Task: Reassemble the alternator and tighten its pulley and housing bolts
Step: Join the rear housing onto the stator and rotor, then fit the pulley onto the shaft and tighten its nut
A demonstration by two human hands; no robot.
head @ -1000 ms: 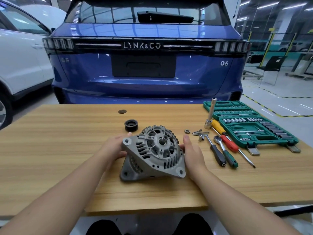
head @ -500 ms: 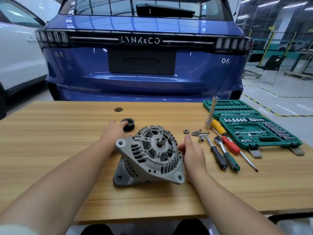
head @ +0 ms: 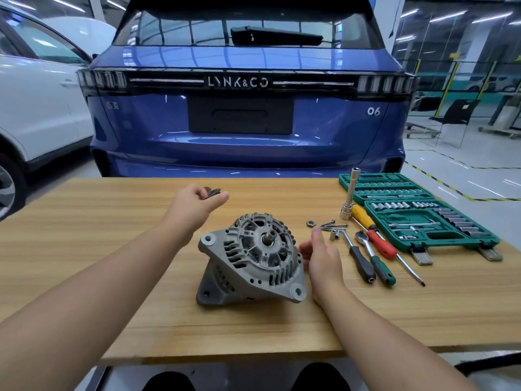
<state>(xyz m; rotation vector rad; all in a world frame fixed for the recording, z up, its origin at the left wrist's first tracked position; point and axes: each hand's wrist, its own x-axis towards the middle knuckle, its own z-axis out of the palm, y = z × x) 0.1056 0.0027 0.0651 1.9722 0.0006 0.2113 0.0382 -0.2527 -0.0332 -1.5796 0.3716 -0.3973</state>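
Lifting the black pulley in my left hand, fingers curled round its rim above the surface — small, stiff, grooved, probably light. My right hand rests loose-fingered against the alternator, which sits tilted, bare shaft up. That ribbed cast housing looks heavy and rigid — best held by its mounting lugs. The nut lies nearby.

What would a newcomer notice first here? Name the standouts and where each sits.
The grey alternator lies mid-table, bare shaft up, the right hand at its side. The left hand holds the black pulley just beyond it. An open green socket set sits far right, and a blue car fills the background.
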